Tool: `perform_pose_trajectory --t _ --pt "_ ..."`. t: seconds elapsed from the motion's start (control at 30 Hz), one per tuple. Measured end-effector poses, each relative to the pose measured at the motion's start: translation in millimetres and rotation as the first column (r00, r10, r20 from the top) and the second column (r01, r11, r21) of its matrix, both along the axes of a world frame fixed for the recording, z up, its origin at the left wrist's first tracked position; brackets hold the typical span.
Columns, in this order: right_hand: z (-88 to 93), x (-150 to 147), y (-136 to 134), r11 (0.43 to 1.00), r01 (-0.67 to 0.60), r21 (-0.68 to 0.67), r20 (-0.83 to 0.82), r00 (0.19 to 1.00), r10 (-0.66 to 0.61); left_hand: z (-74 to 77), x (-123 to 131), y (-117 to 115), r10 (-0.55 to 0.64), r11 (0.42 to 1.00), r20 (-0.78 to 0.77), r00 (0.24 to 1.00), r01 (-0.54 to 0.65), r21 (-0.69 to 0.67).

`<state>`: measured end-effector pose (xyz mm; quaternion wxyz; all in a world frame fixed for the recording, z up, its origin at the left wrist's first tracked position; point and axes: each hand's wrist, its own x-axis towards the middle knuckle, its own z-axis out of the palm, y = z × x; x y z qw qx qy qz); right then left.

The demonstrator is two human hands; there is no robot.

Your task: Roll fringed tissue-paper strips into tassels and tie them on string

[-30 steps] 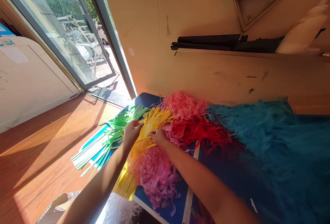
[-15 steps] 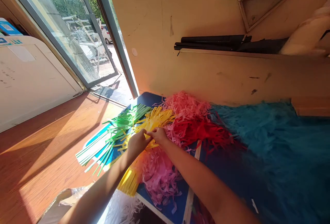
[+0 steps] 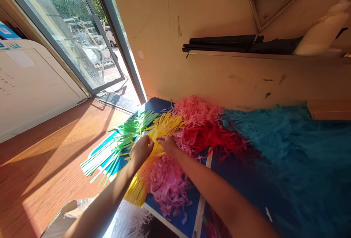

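Observation:
My left hand (image 3: 142, 149) hovers over a bundle of yellow paper strips (image 3: 161, 126), its fingers curled together in a pinch. Just to its right, my right hand (image 3: 168, 145) has thumb and fingers drawn close above the same bundle. A small gap separates the two hands. Whatever either one holds is too small to make out. Green paper strips (image 3: 134, 124) lie to the left, and crinkled pink shreds (image 3: 167, 181) are spread nearer to me. Beyond my right hand are red strips (image 3: 211, 137) and coral shreds (image 3: 196, 110).
The strips lie on a blue board (image 3: 192, 201) with pale edging. A teal fluffy heap (image 3: 287, 139) fills the right side. Along the wall, a ledge carries black tubes (image 3: 222, 44). A glass door (image 3: 90, 40) stands at upper left; a cardboard box (image 3: 61, 216) is at lower left.
My hands, touching at the fingertips before, have come apart. The left has shifted slightly left and down, while the right stays nearly in place. The paper strips look much the same.

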<state>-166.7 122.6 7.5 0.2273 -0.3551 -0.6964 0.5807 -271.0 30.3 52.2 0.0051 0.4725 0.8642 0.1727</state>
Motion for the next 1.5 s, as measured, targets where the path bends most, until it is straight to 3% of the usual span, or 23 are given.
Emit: perform_pose_trajectory --t 0.17,0.37,0.47,0.57,0.67,0.8,0.87,0.93,1.0,1.07,1.1,1.17,1.2,1.23,1.3,1.37,1.43,1.5 --pt "8.9 10 -10 0.969 -0.139 0.202 0.163 0.981 0.107 3.3 -11 2 0.027 1.0 0.028 0.999 -0.027 -0.005" --pt "28.5 23 -23 0.857 -0.242 0.455 0.385 0.921 0.056 -0.7 -16 7 0.039 0.998 0.167 0.985 -0.029 -0.062" --pt "31.7 27 -24 0.788 -0.338 0.514 0.463 0.883 0.077 10.5 -21 7 0.079 0.997 0.177 0.981 -0.075 -0.032" --pt "31.9 30 -25 0.73 -0.435 0.526 0.525 0.842 0.124 35.0 -35 2 0.215 0.973 0.141 0.966 -0.224 0.053" --pt "31.7 33 -26 0.67 -0.525 0.525 0.577 0.798 0.174 62.4 -55 -7 0.369 0.911 0.103 0.924 -0.382 0.155" --pt "29.4 34 -28 0.62 -0.59 0.517 0.626 0.755 0.196 101.2 -80 -18 0.584 0.741 0.092 0.807 -0.575 0.345" --pt "27.8 33 -29 0.607 -0.603 0.518 0.638 0.745 0.195 128.8 -88 -16 0.646 0.655 0.103 0.757 -0.618 0.435" --pt "28.4 33 -31 0.594 -0.61 0.524 0.643 0.741 0.194 163.0 -89 -5 0.663 0.606 0.098 0.742 -0.609 0.512" --pt "33.5 35 -34 0.582 -0.61 0.538 0.637 0.746 0.192 197.3 -76 12 0.629 0.621 0.049 0.776 -0.54 0.568" --pt "44.0 44 -38 0.565 -0.59 0.576 0.609 0.771 0.184 221.1 -50 31 0.521 0.707 -0.06 0.851 -0.391 0.589" --pt "51.0 52 -41 0.551 -0.576 0.603 0.591 0.787 0.177 226.2 -32 39 0.417 0.777 -0.128 0.9 -0.28 0.564" --pt "66.5 75 -46 0.559 -0.488 0.67 0.504 0.852 0.14 221.0 11 49 0.176 0.888 -0.251 0.952 -0.044 0.458" --pt "74.0 90 -50 0.599 -0.394 0.697 0.423 0.901 0.1 211.8 33 51 0.026 0.928 -0.313 0.949 0.094 0.361" --pt "80.5 106 -53 0.661 -0.267 0.701 0.319 0.947 0.045 199.5 54 50 -0.21 0.94 -0.45 0.868 0.306 0.151" --pt "89.5 140 -61 0.815 0.007 0.58 0.088 0.994 -0.071 171.4 92 45 -0.444 0.862 -0.477 0.759 0.506 0.004" --pt "91.6 173 -70 0.932 0.141 0.334 -0.08 0.989 -0.121 145.9 121 39 -0.551 0.796 -0.474 0.686 0.604 -0.051" --pt "88.3 198 -76 0.982 0.139 0.132 -0.181 0.977 -0.114 128.1 144 36 -0.612 0.745 -0.468 0.637 0.664 -0.071" --pt "82.7 213 -79 0.992 0.121 0.045 -0.23 0.967 -0.108 118.6 163 34 -0.658 0.698 -0.464 0.592 0.711 -0.083"
